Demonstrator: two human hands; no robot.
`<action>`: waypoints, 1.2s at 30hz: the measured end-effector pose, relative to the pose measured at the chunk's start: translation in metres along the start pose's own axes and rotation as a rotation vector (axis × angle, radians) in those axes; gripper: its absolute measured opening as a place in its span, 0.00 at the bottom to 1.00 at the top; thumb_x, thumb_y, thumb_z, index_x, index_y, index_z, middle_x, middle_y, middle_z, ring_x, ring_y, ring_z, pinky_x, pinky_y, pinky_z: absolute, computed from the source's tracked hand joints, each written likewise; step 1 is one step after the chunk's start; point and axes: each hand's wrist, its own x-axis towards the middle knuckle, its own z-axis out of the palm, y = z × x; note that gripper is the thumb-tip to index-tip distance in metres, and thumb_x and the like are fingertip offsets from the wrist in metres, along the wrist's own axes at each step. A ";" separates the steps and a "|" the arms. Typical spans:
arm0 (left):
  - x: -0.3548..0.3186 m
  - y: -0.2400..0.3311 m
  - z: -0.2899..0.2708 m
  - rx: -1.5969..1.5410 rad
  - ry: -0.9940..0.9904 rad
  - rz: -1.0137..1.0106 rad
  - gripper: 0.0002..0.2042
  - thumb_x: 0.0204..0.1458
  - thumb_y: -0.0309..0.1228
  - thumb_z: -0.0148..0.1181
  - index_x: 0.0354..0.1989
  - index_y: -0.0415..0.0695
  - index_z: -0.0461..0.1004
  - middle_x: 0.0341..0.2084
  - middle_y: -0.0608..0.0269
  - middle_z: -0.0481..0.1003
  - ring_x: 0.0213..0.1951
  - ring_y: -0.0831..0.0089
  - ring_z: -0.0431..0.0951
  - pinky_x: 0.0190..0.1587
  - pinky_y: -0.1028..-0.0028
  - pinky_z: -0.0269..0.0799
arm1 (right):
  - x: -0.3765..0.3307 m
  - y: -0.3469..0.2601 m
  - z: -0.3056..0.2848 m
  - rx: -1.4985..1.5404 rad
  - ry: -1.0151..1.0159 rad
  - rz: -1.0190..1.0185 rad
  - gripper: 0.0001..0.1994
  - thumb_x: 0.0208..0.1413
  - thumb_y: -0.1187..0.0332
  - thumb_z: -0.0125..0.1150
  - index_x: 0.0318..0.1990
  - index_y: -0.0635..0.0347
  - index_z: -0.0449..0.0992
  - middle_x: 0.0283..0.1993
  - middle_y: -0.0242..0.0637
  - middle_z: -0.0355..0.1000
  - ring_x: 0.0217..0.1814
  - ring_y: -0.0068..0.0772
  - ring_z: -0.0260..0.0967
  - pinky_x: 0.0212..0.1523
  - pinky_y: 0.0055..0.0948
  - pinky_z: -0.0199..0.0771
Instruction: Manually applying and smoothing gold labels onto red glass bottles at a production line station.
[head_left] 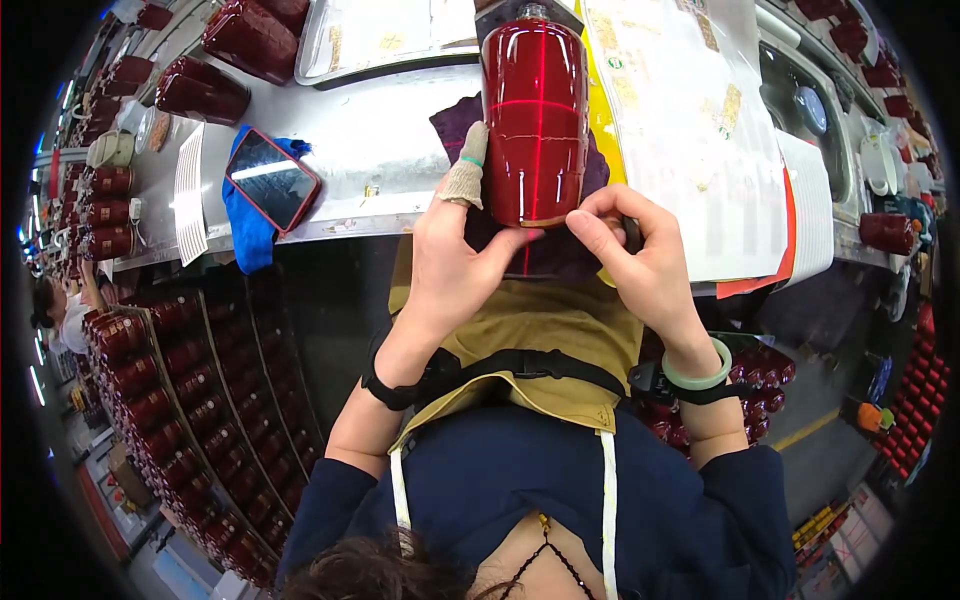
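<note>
A glossy dark-red bottle [537, 120] lies with its base toward me and its clear neck pointing away. Bright red light lines cross on its side. Beneath it is a dark purple cloth [455, 125]. My left hand [455, 235] holds the bottle's left side, the thumb at the base and a knitted sleeve [463, 185] over one finger. At the base's right edge, my right hand [640, 245] has thumb and index finger pinched together. Something small and dark shows between its fingers; what the pinch holds is hidden.
To the left, a red-edged phone [272, 180] lies on a blue cloth [250, 235]. White sheets [690, 150] cover the right side of the metal table [390, 130]. A white tray [400, 35] and more red bottles [203, 90] stand farther back. Racks of red bottles [180, 370] are below left.
</note>
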 end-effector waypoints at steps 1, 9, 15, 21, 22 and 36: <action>-0.003 0.002 -0.003 0.042 -0.024 0.042 0.49 0.45 0.27 0.78 0.76 0.34 0.56 0.68 0.41 0.68 0.68 0.53 0.71 0.68 0.62 0.67 | 0.000 0.001 0.002 0.003 -0.011 0.001 0.09 0.61 0.68 0.71 0.35 0.64 0.80 0.22 0.20 0.59 0.25 0.13 0.49 0.27 0.22 0.50; -0.008 0.007 0.007 -0.306 -0.041 -0.052 0.39 0.64 0.27 0.61 0.78 0.31 0.46 0.77 0.45 0.54 0.75 0.60 0.58 0.76 0.63 0.52 | -0.005 -0.001 0.007 0.023 0.053 0.038 0.08 0.62 0.67 0.71 0.36 0.62 0.80 0.22 0.17 0.54 0.26 0.11 0.47 0.27 0.21 0.46; -0.010 0.008 0.005 -0.498 -0.060 -0.147 0.37 0.67 0.28 0.58 0.79 0.33 0.45 0.78 0.48 0.51 0.76 0.63 0.57 0.75 0.65 0.54 | -0.005 0.000 0.010 0.075 0.067 0.052 0.08 0.62 0.67 0.71 0.35 0.62 0.80 0.23 0.16 0.54 0.27 0.11 0.47 0.27 0.21 0.46; -0.010 0.005 0.007 -0.350 -0.063 -0.055 0.35 0.69 0.27 0.53 0.80 0.34 0.44 0.78 0.48 0.52 0.75 0.63 0.56 0.75 0.65 0.53 | -0.008 -0.007 0.011 0.026 0.105 0.054 0.08 0.61 0.69 0.71 0.33 0.62 0.80 0.23 0.17 0.57 0.27 0.11 0.49 0.27 0.21 0.47; -0.011 0.005 0.007 -0.351 -0.063 -0.057 0.35 0.69 0.27 0.53 0.80 0.34 0.44 0.78 0.48 0.52 0.75 0.63 0.56 0.75 0.65 0.53 | -0.010 -0.008 0.011 0.029 0.094 0.048 0.08 0.61 0.69 0.71 0.33 0.62 0.80 0.23 0.17 0.57 0.27 0.11 0.49 0.27 0.21 0.47; -0.010 0.007 0.011 -0.257 -0.021 -0.033 0.39 0.65 0.28 0.60 0.79 0.31 0.45 0.78 0.43 0.52 0.77 0.59 0.55 0.76 0.63 0.51 | -0.013 -0.020 0.011 -0.025 0.086 -0.017 0.07 0.58 0.70 0.72 0.33 0.62 0.80 0.24 0.22 0.67 0.26 0.14 0.53 0.28 0.22 0.53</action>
